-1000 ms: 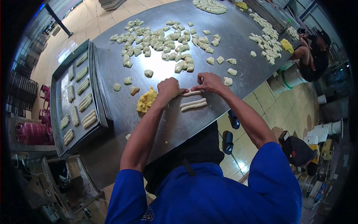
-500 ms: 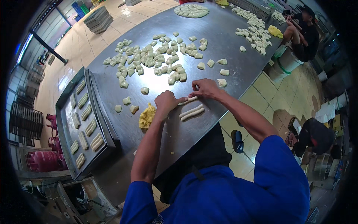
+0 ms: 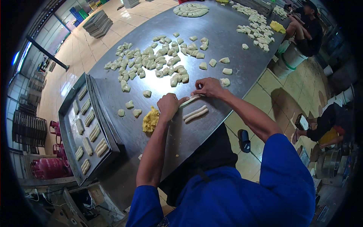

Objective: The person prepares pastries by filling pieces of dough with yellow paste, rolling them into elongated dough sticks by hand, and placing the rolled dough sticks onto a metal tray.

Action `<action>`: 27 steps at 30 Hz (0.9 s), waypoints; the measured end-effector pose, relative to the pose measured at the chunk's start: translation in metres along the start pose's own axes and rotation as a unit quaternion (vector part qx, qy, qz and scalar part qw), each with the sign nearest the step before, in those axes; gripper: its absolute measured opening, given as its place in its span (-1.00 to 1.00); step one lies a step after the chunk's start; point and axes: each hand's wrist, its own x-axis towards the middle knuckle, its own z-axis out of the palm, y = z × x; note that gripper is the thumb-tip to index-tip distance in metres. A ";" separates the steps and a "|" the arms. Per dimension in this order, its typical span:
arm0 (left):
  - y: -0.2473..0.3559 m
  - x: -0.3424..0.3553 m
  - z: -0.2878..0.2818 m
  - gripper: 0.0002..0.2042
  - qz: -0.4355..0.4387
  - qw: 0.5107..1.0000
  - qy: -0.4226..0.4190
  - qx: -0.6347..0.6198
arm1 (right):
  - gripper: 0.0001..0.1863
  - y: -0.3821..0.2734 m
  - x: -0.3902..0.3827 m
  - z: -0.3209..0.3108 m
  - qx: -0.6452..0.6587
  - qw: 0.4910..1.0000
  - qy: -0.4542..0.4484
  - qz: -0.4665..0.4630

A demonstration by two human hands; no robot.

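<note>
A thin pale dough strip [image 3: 190,101] stretches between my two hands, low over the steel table. My left hand [image 3: 168,105] has its fingers curled in, thumb and fingers closed on the strip's near-left end. At the other end my right hand [image 3: 208,87] pinches the strip; its fingertips partly hide the dough. Just in front of me two dough ropes [image 3: 195,114] lie side by side, touching. Beside my left wrist sits a crumbly yellow lump [image 3: 151,120]. Several cut dough pieces [image 3: 151,60] are scattered beyond my hands.
On the left, a metal tray [image 3: 68,130] holds several shaped dough sticks. A round of dough pieces [image 3: 191,10] and another dough heap [image 3: 257,28] lie farther off. One person [image 3: 308,32] sits at the right, another person [image 3: 329,123] crouches lower right. A sandal [image 3: 244,141] is on the floor.
The strip between my hands looks longer and slightly more raised at its right end. The person at lower right has shifted, with legs and feet now showing. My view has tilted slightly.
</note>
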 end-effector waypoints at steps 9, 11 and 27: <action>0.000 0.003 -0.001 -0.29 0.008 1.000 0.000 -0.001 | -0.35 -0.003 -0.001 0.004 -0.058 0.998 0.014 -0.022; -0.001 0.005 0.000 -0.28 0.002 1.000 0.001 0.026 | -0.35 -0.003 0.003 -0.001 -0.043 0.999 -0.006 -0.013; -0.009 0.013 -0.002 -0.24 0.017 0.999 -0.003 0.035 | -0.33 -0.001 0.017 -0.001 -0.041 0.997 -0.061 -0.009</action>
